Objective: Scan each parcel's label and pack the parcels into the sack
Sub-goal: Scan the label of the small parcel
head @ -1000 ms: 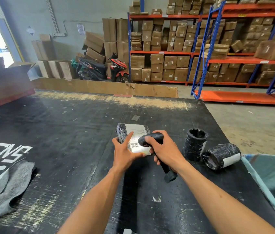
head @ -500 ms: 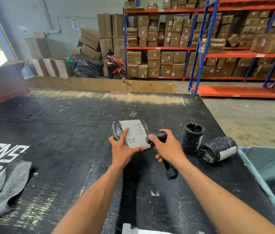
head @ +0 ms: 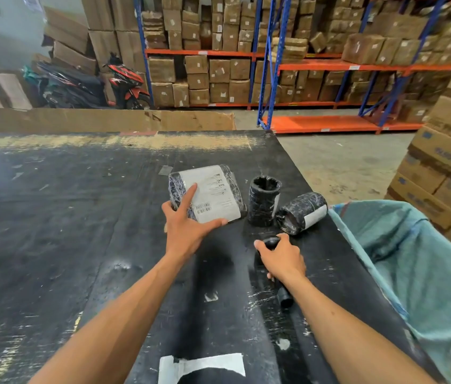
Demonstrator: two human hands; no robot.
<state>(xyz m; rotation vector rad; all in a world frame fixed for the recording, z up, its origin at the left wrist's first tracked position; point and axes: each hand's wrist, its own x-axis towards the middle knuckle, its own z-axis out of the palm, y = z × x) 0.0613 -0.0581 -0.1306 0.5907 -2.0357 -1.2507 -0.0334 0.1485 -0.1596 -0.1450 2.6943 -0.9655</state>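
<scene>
Gripping scanner [head: 271, 241] in right hand [head: 282, 259], left hand [head: 185, 231] spread on parcel [head: 213, 195], scuffed black table [head: 52, 217], warehouse shelving [head: 274, 65]

The right hand [head: 281, 259], gripping the black handheld barcode scanner [head: 273, 242], had withdrawn from the flat black-wrapped parcel with the white label [head: 207, 194] and moved right and nearer, to a spot just near of the two black-wrapped cylindrical parcels. A clear gap had opened between scanner and parcel, where previously its head sat against the label. The left hand [head: 187, 231] had shifted to the parcel's near-left corner, forefinger on the label, thumb along the near edge.
</scene>
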